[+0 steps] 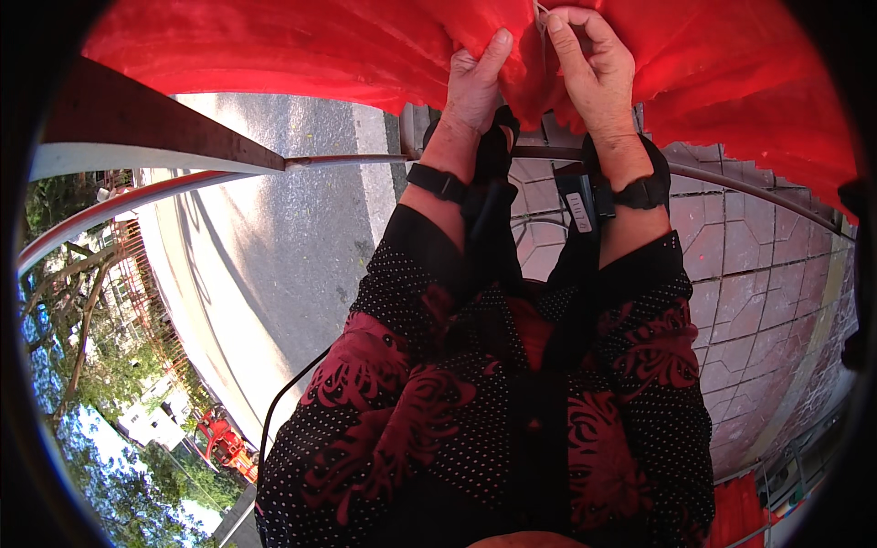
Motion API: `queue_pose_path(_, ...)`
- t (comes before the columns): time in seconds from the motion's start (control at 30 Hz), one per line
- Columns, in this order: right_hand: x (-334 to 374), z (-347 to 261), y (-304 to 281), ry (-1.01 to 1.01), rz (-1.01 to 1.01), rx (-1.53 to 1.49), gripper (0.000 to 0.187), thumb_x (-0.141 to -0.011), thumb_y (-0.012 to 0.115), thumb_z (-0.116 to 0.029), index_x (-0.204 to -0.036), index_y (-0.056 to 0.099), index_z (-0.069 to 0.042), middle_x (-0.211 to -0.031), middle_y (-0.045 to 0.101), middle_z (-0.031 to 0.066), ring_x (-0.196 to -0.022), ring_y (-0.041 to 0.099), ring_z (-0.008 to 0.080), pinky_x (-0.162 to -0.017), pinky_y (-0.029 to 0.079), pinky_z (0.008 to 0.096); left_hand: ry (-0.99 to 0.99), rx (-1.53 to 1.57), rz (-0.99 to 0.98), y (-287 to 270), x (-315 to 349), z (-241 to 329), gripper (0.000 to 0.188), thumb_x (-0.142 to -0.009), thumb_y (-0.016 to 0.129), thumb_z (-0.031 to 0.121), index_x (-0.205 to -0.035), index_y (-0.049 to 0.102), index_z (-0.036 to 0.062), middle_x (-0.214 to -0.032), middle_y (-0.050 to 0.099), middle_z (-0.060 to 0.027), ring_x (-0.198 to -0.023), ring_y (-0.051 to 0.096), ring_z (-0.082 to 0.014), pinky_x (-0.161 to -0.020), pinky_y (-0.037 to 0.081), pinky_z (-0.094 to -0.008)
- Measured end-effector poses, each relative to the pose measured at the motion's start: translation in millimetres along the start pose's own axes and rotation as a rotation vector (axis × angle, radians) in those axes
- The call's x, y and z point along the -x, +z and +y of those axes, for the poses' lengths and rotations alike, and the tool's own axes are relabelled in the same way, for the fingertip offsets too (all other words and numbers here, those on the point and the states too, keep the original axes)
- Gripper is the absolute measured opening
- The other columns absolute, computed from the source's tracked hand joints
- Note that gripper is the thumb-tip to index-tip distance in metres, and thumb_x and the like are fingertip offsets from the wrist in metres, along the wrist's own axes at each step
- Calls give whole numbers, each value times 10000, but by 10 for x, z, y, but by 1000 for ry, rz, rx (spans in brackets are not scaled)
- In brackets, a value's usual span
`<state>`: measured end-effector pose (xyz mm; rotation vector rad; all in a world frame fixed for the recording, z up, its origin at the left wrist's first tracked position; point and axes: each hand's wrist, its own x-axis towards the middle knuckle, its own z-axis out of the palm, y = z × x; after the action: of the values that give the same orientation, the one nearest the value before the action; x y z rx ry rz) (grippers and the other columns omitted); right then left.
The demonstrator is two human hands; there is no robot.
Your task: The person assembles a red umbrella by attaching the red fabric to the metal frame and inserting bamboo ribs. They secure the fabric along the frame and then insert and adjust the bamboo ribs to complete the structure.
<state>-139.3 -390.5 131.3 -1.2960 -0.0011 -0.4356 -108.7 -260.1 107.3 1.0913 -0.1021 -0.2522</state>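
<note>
A broad sheet of red cloth (347,46) spreads across the top of the head view, gathered into folds between my hands. My left hand (477,80) is closed on a bunch of the red cloth, thumb on top and the other fingers mostly hidden in the folds. To its right, my right hand (598,73) pinches with thumb and forefinger at a thin pale cord (540,20) that runs down over the gathered cloth. The cord's upper end is cut off by the picture's edge.
A dark brown beam (164,132) and a thin curved rail (110,215) cross at the left. Beyond lies a grey road (311,219); patterned paving (740,265) is at the right. A red machine (226,446) stands near trees at lower left. Black bands circle both wrists.
</note>
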Motion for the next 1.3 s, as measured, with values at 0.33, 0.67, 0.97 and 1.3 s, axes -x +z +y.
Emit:
queue_pose_path(0.33,-74,101,-93,-229,-107,206,83,-908,661,-83,-982,651,-48,-871,645,-11,-810,599,83,-751,474,212,16,-25,27,-14,-31,-1,239,-956,610,218,-1143,636,71,-1057,667,-10,-929,626,-105,-814,515,-271)
queue_pose_path(0.67,-48,89,-88,-16,-228,26,165,-930,619,-43,-1094,637,-43,-966,650,-25,-880,561,35,-821,452,190,44,-25,-5,-21,-45,-18,241,-975,580,214,-1159,630,66,-1082,660,-17,-963,616,-105,-847,508,-273)
queue_pose_path(0.97,-52,112,-33,75,-285,-222,283,-924,597,2,-1202,593,-49,-986,635,-13,-880,574,55,-816,472,207,27,-33,-16,-51,-56,-25,248,-979,569,199,-1180,625,65,-1115,659,-33,-1003,620,-120,-871,509,-283)
queue_pose_path(1.3,-40,-57,-78,101,-336,-188,375,-893,657,-51,-1260,583,-54,-1005,676,16,-837,589,72,-776,493,218,-2,-114,-56,-102,-64,-23,264,-958,591,220,-1105,657,11,-1041,676,-53,-957,635,-133,-837,519,-292)
